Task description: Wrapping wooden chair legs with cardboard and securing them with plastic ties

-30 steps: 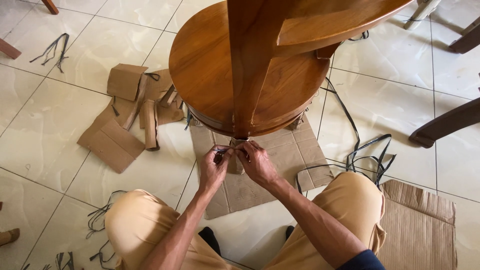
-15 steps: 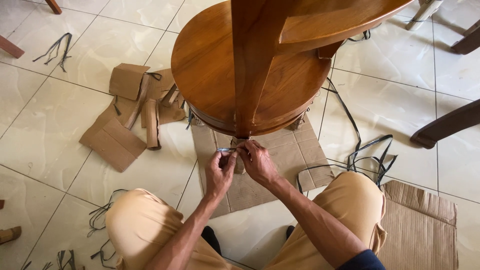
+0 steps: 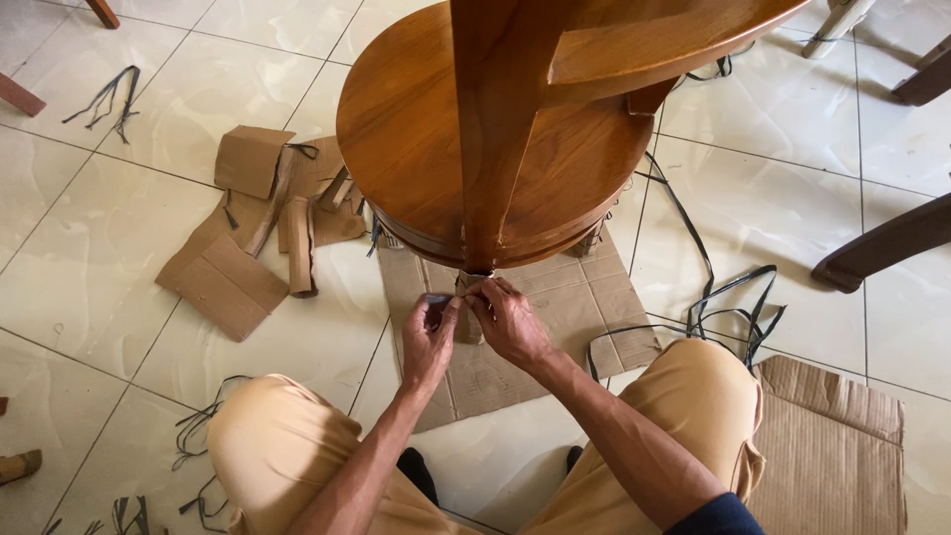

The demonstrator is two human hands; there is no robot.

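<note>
Below, both hands' fingers pinch a strap, mostly hidden, at the cardboard-wrapped leg.

Torn cardboard scraps lie on the tiled floor, well off to the left of the hands. Black strapping loops trail to their right, near a ribbed cardboard sheet. More black strap bits lie far left, and dark furniture legs reach in at far right.
</note>
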